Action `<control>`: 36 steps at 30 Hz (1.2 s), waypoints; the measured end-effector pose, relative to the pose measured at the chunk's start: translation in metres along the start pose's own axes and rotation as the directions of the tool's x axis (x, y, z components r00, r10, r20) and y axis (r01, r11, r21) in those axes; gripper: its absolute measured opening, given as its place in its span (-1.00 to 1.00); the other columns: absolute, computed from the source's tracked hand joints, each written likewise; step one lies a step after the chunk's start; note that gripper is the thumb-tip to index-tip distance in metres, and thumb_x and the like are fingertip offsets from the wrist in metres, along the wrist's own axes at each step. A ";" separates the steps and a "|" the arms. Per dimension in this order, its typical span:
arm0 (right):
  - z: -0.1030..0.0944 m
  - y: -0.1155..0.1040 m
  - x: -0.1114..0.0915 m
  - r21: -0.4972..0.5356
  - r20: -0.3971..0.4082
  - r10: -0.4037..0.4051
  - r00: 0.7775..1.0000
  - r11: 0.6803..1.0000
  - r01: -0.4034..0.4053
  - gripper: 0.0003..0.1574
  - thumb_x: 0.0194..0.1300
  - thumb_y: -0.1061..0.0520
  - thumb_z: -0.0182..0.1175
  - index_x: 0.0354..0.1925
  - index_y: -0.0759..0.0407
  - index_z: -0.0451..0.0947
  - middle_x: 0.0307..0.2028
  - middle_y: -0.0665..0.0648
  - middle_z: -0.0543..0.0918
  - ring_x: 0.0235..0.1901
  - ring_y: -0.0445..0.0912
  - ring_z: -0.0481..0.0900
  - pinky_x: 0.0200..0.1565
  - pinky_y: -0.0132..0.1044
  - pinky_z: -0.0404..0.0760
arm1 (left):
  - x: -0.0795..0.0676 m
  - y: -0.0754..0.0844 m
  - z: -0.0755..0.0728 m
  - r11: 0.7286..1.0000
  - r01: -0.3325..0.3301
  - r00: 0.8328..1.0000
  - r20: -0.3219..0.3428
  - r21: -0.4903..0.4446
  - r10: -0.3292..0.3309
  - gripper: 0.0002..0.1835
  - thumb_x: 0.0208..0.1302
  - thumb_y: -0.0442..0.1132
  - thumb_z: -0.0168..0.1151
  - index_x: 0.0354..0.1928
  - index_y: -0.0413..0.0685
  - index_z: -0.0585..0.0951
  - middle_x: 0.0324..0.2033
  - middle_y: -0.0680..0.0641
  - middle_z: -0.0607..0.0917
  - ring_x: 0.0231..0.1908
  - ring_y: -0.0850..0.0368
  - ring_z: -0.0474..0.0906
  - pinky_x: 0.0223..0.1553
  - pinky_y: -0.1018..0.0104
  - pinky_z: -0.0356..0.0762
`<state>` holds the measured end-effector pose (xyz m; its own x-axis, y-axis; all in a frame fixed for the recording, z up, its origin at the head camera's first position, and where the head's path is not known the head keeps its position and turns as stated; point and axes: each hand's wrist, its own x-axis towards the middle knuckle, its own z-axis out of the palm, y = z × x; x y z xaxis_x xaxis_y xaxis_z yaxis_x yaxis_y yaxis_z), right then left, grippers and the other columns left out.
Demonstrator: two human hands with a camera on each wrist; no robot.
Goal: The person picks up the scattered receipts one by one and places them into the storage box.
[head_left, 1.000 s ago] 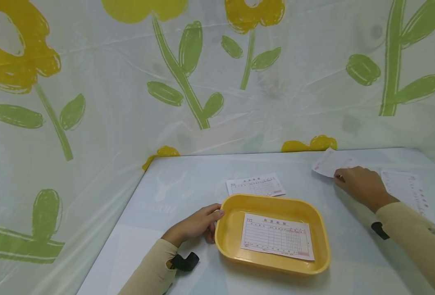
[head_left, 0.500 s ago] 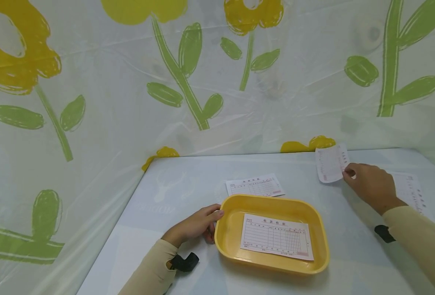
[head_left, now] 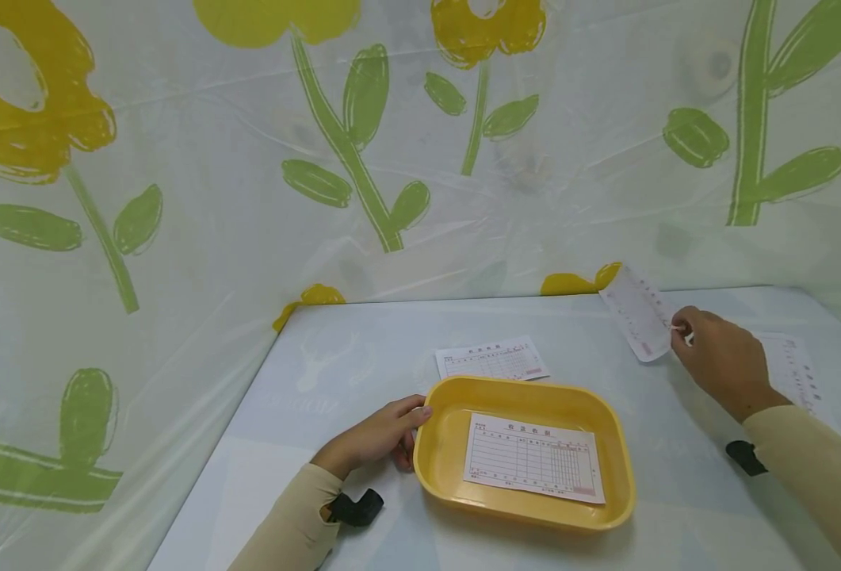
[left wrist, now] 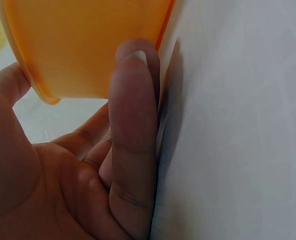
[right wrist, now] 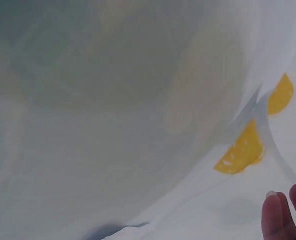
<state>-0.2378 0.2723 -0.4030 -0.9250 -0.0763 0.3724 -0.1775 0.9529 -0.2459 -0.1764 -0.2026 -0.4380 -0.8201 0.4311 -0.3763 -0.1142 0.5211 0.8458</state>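
Note:
My right hand (head_left: pixel 723 361) pinches a printed receipt slip (head_left: pixel 637 313) by its right edge near the back of the table. The slip slants, its upper corner overlapping the curtain in the head view. In the right wrist view, only fingertips (right wrist: pixel 277 217) show at the lower right; the slip is out of sight. At the left end of a yellow tray (head_left: pixel 527 519), my left hand (head_left: pixel 377 432) grips the rim. The left wrist view shows its thumb (left wrist: pixel 10 82) against the rim and the fingers low beside the wall. Another receipt slip (head_left: pixel 534 460) lies flat inside the tray.
Behind the tray a receipt slip (head_left: pixel 493 359) lies on the white table (head_left: pixel 306 468). One more slip (head_left: pixel 794 373) lies at the right, partly covered by the right hand. A flower-patterned curtain (head_left: pixel 213 198) hangs along the back and left.
My right hand has moved slightly right, lifting and turning the pinched slip so that its printed side shows more. The left hand and the tray have stayed in place.

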 end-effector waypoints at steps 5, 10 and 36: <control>-0.003 0.000 -0.002 0.025 0.003 0.060 0.998 0.998 -0.060 -0.45 0.31 0.28 0.19 0.22 0.43 0.35 -0.22 0.51 0.63 -0.58 0.03 0.49 -0.62 -0.19 0.49 | 0.000 0.000 0.000 1.000 0.001 1.000 -0.003 0.000 -0.001 -0.34 0.52 0.23 -0.11 0.49 0.05 0.26 -0.59 -0.03 0.65 -0.58 0.12 0.60 -0.39 0.29 0.66; -0.002 0.003 -0.004 0.049 -0.027 0.067 0.997 0.997 -0.066 -0.43 0.33 0.29 0.20 0.26 0.45 0.36 -0.19 0.52 0.63 -0.42 0.20 0.60 -0.40 0.07 0.64 | 0.000 0.000 0.000 1.000 -0.007 1.000 0.002 -0.003 0.007 -0.34 0.52 0.23 -0.11 0.49 0.05 0.26 -0.60 -0.02 0.65 -0.59 0.13 0.60 -0.40 0.29 0.66; -0.010 -0.011 -0.020 0.183 -0.201 0.064 0.978 0.983 -0.026 -0.62 0.35 0.37 0.14 0.13 0.46 0.51 -0.12 0.49 0.58 -0.20 0.32 0.60 -0.33 -0.07 0.69 | -0.002 0.003 0.000 1.000 0.002 1.000 0.001 -0.010 -0.002 -0.32 0.51 0.23 -0.10 0.50 0.03 0.25 -0.59 -0.02 0.64 -0.59 0.14 0.59 -0.38 0.30 0.66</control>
<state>-0.2137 0.2661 -0.3987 -0.8482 0.0450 0.5278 -0.2116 0.8847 -0.4155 -0.1749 -0.2020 -0.4347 -0.8191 0.4308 -0.3788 -0.1220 0.5145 0.8488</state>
